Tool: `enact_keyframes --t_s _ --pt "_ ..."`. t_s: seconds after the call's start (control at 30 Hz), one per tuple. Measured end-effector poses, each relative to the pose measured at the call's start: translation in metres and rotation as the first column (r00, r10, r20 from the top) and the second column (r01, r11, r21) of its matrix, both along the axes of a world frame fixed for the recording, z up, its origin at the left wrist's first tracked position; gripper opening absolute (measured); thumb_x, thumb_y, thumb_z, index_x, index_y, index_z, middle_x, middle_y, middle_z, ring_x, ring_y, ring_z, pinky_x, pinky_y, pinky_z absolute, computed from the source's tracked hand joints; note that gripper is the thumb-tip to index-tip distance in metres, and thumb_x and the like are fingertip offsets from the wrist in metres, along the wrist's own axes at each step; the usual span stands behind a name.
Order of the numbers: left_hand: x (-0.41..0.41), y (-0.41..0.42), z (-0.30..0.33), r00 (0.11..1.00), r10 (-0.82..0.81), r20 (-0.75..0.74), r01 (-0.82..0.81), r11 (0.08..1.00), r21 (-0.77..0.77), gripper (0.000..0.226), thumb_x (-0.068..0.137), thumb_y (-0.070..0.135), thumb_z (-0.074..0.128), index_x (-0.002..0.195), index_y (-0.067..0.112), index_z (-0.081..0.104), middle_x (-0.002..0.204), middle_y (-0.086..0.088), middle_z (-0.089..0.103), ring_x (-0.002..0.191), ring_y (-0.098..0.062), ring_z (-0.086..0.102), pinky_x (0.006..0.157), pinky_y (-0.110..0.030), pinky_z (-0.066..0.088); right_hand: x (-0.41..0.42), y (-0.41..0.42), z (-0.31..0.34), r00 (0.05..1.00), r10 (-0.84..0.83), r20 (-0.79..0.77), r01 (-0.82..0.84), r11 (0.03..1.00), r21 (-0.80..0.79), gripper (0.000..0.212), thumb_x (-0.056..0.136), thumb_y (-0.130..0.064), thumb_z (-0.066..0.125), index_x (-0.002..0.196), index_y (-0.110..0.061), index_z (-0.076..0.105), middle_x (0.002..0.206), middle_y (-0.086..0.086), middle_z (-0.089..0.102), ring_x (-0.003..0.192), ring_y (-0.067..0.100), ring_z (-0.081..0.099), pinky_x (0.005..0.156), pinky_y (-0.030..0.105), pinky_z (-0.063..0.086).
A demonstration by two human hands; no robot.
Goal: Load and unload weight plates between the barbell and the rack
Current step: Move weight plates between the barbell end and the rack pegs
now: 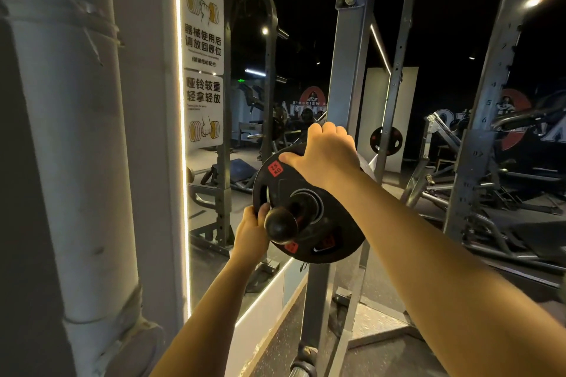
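- Weight plate [309, 220]: black disc, red labels, one reading "25 KG" near its upper-left edge; its centre hole sits over a peg [281, 223] with a rounded black end that points toward the camera. The plate is tilted, face turned up and to the left.
- Left hand [249, 234]: fingers curled round the plate's lower-left rim, thumb lying beside the peg's knob.
- Right hand [326, 154]: gripping the plate's top rim, thumb laid on the face next to the red label, fingers wrapped over the far edge.
- Rack upright [350, 76]: grey steel post just behind the plate, running from the floor to a bolted bracket at the top.
- Second upright [490, 95]: grey post with a row of holes and numbers, to the right, well apart from the plate.
- Mirror [251, 86]: on the left wall, edged by a lit strip, reflecting gym machines.
- Wall signs [202, 70]: white panels with Chinese text and dumbbell drawings, stacked along the mirror's left edge.
- Pipe [64, 131]: pale vertical pipe at far left.
- Distant plate [385, 139]: black with red marks, hanging on a frame in the background.
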State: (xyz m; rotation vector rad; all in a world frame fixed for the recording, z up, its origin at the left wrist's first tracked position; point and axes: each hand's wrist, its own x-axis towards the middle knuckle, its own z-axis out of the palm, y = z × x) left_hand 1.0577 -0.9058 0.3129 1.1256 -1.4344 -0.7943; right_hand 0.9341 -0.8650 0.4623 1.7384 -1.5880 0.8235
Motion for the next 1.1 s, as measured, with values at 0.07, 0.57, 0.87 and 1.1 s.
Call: enact_keyframes --t_s 0.07,0.57,0.87,1.1 --pt "0.001 -0.002 0.002 1.000 0.001 0.020 -0.001 1.000 -0.003 0.011 0.101 0.019 0.050 0.110 0.018 0.044 0.089 0.006 0.055 0.080 -0.002 0.053 0.064 -0.015 0.038 -0.002 0.000 -0.002 0.998 0.040 0.044 -0.040 0.999 -0.010 0.065 0.084 -0.066 0.053 0.112 -0.008 0.058 0.111 0.009 0.059 0.103 0.024 0.054 0.083 0.030 0.044" --pt "0.029 -0.002 0.061 0.906 0.128 0.402 -0.002 0.954 -0.300 0.022 0.102 0.037 0.036 0.107 0.017 0.044 0.080 0.002 0.059 0.074 -0.011 0.059 0.070 -0.024 0.047 -0.033 0.032 -0.046 0.780 0.167 0.604 -0.195 0.981 -0.018 0.051 0.084 -0.057 0.059 0.106 -0.013 0.047 0.109 0.004 0.045 0.100 0.020 0.049 0.073 0.026 0.040" --pt "0.027 0.010 0.070 0.844 0.206 0.495 -0.054 0.951 -0.304 0.024 0.104 0.036 0.030 0.103 0.016 0.044 0.082 0.001 0.053 0.088 -0.023 0.058 0.084 -0.039 0.049 -0.041 0.040 -0.041 0.721 0.149 0.677 -0.331 0.932 0.149 0.046 0.089 -0.058 0.051 0.106 -0.017 0.039 0.097 0.006 0.060 0.079 0.021 0.061 0.058 0.026 0.046" --pt "0.026 0.010 0.055 0.926 0.118 0.359 -0.050 0.980 -0.192 0.019 0.104 0.036 0.031 0.105 0.019 0.041 0.087 -0.003 0.060 0.089 -0.023 0.061 0.089 -0.042 0.049 -0.028 0.043 -0.024 0.864 0.104 0.492 -0.235 0.949 0.212 0.052 0.093 -0.056 0.047 0.119 -0.012 0.035 0.099 0.004 0.052 0.084 0.020 0.055 0.064 0.029 0.045"
